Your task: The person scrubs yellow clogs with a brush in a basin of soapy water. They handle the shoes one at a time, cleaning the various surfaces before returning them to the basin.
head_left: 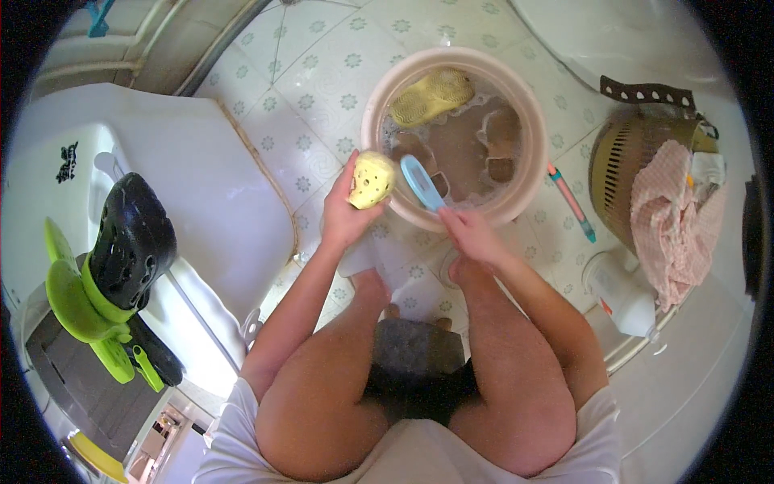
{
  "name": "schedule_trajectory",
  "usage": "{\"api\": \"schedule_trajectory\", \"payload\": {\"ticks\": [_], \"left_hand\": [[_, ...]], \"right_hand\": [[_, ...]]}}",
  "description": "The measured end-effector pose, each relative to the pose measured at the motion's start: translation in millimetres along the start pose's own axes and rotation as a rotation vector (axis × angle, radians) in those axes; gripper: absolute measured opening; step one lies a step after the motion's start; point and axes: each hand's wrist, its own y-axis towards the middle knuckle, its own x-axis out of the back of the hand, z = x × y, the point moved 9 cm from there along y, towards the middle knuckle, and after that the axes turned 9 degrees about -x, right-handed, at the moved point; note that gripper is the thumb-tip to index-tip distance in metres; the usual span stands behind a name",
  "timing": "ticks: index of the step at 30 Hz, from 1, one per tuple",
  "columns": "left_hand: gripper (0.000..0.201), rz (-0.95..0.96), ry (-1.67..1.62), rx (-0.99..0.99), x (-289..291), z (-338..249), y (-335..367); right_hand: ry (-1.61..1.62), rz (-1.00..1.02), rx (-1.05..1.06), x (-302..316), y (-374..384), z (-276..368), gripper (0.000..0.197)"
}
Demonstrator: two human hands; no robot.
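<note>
a yellow shoe [372, 180] is gripped in the left hand [345, 215] by the basin [535, 145]; a blue brush [421, 182] is pinched by its handle in the right hand [474, 235]. scrubbing seems underway; the brush likely must be brought against the shoe.

The small clog [372, 179] is pale yellow, dotted with dark holes; the brush [420, 182] is light blue. The basin [373, 121] is pale pink, its water [459, 157] a murky brown, and the clog sole [435, 95] within is a duller yellow with a ridged pattern. The floor [322, 89] is off-white tile printed with grey-green flower motifs. A slim stick [571, 200] is coral with teal ends. The basket [617, 181] is olive brown — the cloth [673, 226] over it pink-and-white checked. The bottle [621, 294] is white with a red mark. Another clog [133, 242] is black — its band lime green. The shirt [399, 456] is white.
</note>
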Motion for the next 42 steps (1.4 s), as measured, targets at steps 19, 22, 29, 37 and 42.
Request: {"api": "schedule_trajectory", "payload": {"ticks": [19,22,29,37,42], "left_hand": [[0.099,0.072,0.576,-0.181,1,-38,5],[0.100,0.092,0.586,-0.172,-4,-32,7],[0.101,0.104,0.559,-0.143,1,-33,5],[0.100,0.133,0.687,-0.160,-6,-26,5],[0.099,0.054,0.629,-0.153,3,-25,5]], "right_hand": [[-0.138,-0.082,-0.023,28,-9,39,0.052],[-0.256,-0.070,0.032,23,27,87,0.051],[-0.312,-0.011,0.020,28,-9,53,0.053],[-0.264,-0.026,0.031,21,28,98,0.051],[-0.290,-0.051,0.041,28,11,71,0.051]]}}
